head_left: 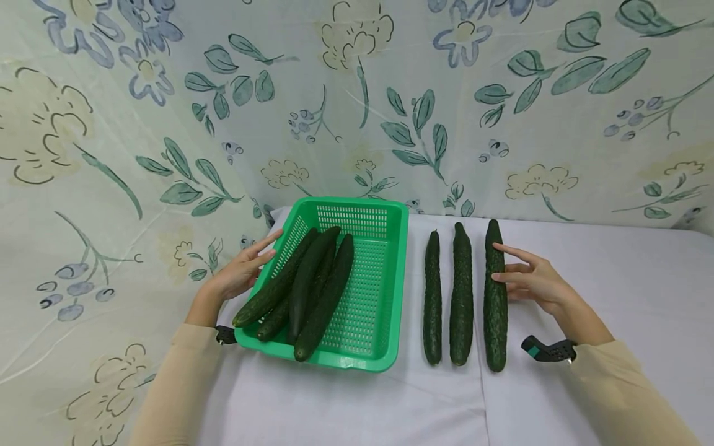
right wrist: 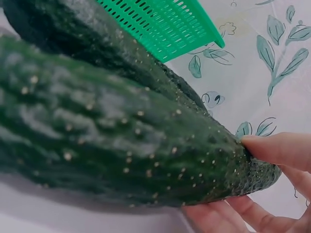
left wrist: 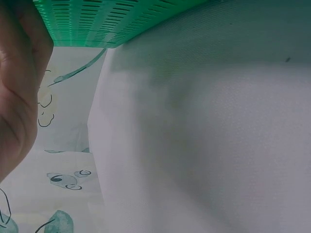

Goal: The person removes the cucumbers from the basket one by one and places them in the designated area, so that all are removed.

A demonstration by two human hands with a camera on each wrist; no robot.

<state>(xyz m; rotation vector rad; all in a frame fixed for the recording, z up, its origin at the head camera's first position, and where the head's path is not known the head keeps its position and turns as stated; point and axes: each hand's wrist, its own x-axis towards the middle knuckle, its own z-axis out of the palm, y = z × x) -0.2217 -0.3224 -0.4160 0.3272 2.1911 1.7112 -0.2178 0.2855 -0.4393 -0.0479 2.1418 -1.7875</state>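
In the head view a green plastic basket [head_left: 395,291] holds several dark green cucumbers [head_left: 330,303], heaped toward its left side. My left hand [head_left: 241,271] is at the basket's left side, its extended fingers touching near the rim; in the left wrist view the fingertips are out of sight. Right of the basket, a slim cucumber [head_left: 432,297] and a thicker cucumber [head_left: 461,297] lie lengthwise. The rightmost cucumber [head_left: 495,322] lies parallel to them. My right hand [head_left: 532,282] grips its upper part, with digits on two sides of it in the right wrist view.
A white cloth [head_left: 424,402] covers the table. Behind it and along the left hangs a floral curtain [head_left: 346,142]. A dark wrist device [head_left: 549,350] is worn at the right wrist, and another dark device [head_left: 225,335] at the left.
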